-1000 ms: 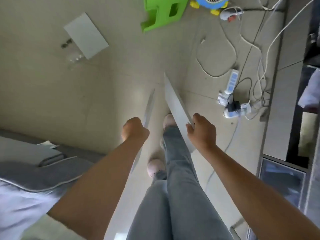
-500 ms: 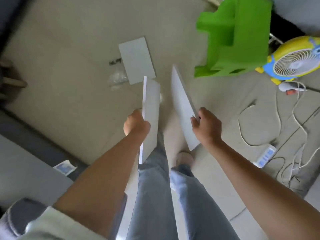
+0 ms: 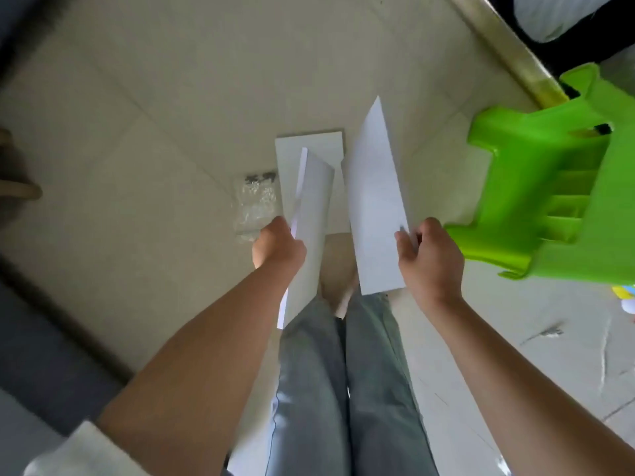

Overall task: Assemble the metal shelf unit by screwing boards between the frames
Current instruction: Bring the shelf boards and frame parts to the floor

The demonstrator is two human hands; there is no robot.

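Nearest to us, our legs in grey jeans (image 3: 343,389) stand on the pale tiled floor (image 3: 137,132), and both bare forearms reach forward over them. Our left hand (image 3: 278,247) is curled round the edge of a white board (image 3: 311,218), fingers wrapped behind it, so that the board stands almost on edge and runs from below the grip up and away past it. Our right hand (image 3: 429,259) pinches a second white board (image 3: 374,201) at its right edge, thumb on the face we see and fingers curled behind; this board tilts with its broad face towards us and tapers to a far corner well above the grip. The two boards are held side by side, near each other but apart.

Just beyond the left grip, a third white board (image 3: 309,146) lies flat on the floor, partly hidden behind the two we carry. Left of it sits a crumpled clear plastic bag (image 3: 256,207) with something dark along its far edge, perhaps screws, though the blur leaves us unsure. To the right of the right grip, a green plastic stool (image 3: 549,187) stands close by.
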